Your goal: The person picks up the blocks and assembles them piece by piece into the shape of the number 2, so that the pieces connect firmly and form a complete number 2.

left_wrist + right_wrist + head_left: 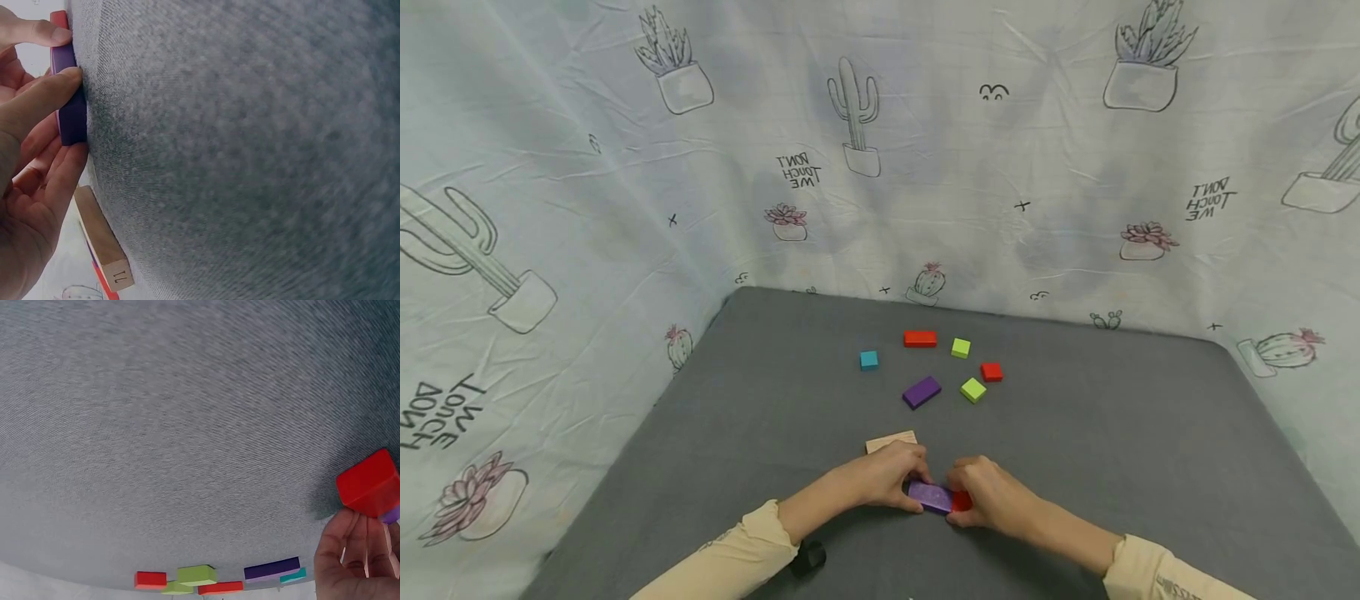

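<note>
Two hands meet near you on the grey table (1075, 433): your left hand (883, 479) pinches the purple block (931, 497), your right hand (992, 496) pinches the red cube (962, 501) touching its right end.

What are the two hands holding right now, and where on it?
The left hand pinches the purple block at its left end; the right hand grips the red block butted against the purple block's right end. Both blocks lie on the grey mat.
</note>
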The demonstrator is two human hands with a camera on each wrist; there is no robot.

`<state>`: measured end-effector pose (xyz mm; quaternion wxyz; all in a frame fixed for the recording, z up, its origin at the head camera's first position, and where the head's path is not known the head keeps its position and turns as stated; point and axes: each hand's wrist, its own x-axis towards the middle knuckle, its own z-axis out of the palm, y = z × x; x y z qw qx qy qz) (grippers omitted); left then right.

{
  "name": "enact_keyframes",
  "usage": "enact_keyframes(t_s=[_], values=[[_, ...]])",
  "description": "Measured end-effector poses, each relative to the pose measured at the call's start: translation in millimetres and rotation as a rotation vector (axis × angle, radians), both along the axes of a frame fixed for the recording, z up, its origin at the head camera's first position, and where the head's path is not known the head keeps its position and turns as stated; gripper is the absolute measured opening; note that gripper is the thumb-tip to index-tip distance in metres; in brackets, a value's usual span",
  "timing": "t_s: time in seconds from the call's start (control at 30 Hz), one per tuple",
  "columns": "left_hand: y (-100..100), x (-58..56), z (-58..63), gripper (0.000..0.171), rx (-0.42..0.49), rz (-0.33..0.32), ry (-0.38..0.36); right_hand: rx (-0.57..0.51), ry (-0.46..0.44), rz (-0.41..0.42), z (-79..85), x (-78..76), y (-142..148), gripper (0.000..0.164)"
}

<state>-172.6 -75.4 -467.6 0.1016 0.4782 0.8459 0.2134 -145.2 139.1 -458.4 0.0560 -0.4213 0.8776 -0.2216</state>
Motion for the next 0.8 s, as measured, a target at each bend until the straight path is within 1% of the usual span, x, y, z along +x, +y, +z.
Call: enact_keyframes(t_s=[0.13, 0.33, 0.47, 0.53, 0.6, 0.67, 0.73, 0.8], values=[[2, -0.8, 0.0, 0.026, -0.02, 0.011, 0.006, -0.024, 0.013, 0.012, 1.3, -1.8, -1, 0.035], [5, -2.5, 3.5, 0.029, -0.074, 0.018, -0.011, -0.012, -0.035, -0.026, 1.6, -3.6, -3, 0.038], [3, -6.5, 8.3, 0.033, -0.094, -0.002, -0.063, -0.015, -0.05, -0.043, 1.9, -3.6, -4, 0.039], [0, -9.9, 11.2, 0.037, -0.098, -0.027, -0.111, -0.015, -0.059, -0.05, 2.3, -3.3, -5, 0.039], [-5, -14.4, 14.5, 0.042, -0.08, -0.053, -0.18, -0.011, -0.067, -0.056, 2.4, -3.2, -5, 0.038], [-11, -20.9, 17.7, 0.046, -0.048, -0.067, -0.251, -0.007, -0.071, -0.06, 2.2, -3.0, -5, 0.037], [-19, -29.0, 22.2, 0.048, 0.01, -0.061, -0.352, -0.008, -0.066, -0.06, 1.9, -3.0, -5, 0.036], [-28, -39.4, 25.7, 0.048, 0.084, -0.052, -0.482, -0.014, -0.06, -0.059, 1.4, -3.1, -5, 0.037]])
